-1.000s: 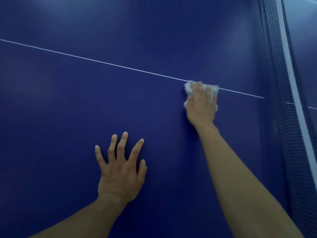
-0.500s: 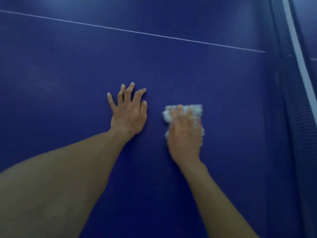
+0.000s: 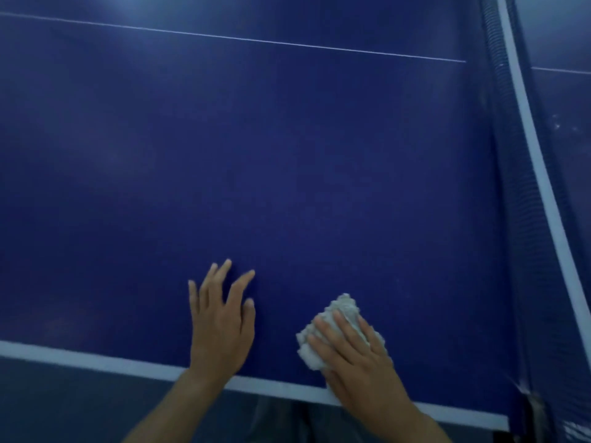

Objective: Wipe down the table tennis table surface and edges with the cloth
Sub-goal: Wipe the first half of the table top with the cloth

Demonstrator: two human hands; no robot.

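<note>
Cloth (image 3: 347, 311), white and nubbly, pulled back close to the white edge stripe (image 3: 96, 362), pressed under the flat right hand (image 3: 358, 356); left hand (image 3: 220, 327) splayed wide on smooth blue table (image 3: 287, 187).

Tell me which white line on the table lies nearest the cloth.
The broad edge line at the near side; the thin line runs far beyond the cloth.

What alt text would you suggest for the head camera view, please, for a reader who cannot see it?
A person's right hand presses a crumpled white cloth flat on a blue table tennis table, close to the white line along its near edge. The left hand rests open on the surface beside it; the net runs along the right.
</note>
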